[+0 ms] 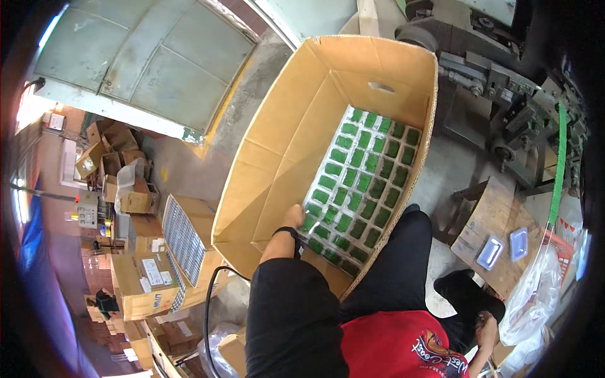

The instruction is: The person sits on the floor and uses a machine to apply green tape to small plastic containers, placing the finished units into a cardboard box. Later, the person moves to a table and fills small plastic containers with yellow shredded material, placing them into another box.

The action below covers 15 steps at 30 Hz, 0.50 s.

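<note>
Head view: left hand [294, 217], eight o'clock of green packs [355, 201]; right hand [486, 329], toward five; openness, holds indeterminable.

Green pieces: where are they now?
Head view, just right of centre: the green pieces lie in rows inside the open cardboard box, with the left hand at their lower-left edge.

Left hand [293, 217], fingers mostly hidden, beside the green packs [363, 183]

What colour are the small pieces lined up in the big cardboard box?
The pieces are green, shown best in the head view.
</note>
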{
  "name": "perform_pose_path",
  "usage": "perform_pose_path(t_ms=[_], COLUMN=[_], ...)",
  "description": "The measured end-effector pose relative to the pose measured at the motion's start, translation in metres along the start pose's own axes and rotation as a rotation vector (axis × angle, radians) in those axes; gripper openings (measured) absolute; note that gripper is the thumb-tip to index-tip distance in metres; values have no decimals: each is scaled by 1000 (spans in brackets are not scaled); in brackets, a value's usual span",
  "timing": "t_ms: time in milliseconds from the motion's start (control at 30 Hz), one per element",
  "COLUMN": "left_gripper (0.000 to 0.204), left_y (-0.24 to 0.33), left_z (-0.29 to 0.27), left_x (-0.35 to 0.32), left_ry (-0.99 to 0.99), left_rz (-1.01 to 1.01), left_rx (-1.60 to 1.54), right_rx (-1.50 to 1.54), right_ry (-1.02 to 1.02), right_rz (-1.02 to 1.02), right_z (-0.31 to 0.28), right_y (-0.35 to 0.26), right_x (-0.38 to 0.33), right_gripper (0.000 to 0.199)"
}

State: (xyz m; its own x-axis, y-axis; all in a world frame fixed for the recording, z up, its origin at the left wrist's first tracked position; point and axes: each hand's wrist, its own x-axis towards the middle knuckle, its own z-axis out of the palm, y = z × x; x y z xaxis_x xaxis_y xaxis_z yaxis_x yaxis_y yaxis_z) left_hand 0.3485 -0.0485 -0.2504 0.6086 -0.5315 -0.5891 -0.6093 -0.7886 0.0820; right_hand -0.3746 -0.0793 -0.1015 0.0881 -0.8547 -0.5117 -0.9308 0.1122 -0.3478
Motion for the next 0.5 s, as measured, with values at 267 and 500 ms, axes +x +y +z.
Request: perform_pose_path(t_ms=[267, 500], left_gripper=[21, 25], left_y=[-19, 32], left_z=[22, -38], left_x=[-33, -50], left_ry=[146, 54], left_rz=[-123, -86], left_rx=[116, 325], right_rx=[-16, 74], right_ry=[-23, 67], right_rz=[-49, 31], right_z=[4, 9], right_y=[-13, -4], right_x=[14, 7], right_gripper=[18, 18])
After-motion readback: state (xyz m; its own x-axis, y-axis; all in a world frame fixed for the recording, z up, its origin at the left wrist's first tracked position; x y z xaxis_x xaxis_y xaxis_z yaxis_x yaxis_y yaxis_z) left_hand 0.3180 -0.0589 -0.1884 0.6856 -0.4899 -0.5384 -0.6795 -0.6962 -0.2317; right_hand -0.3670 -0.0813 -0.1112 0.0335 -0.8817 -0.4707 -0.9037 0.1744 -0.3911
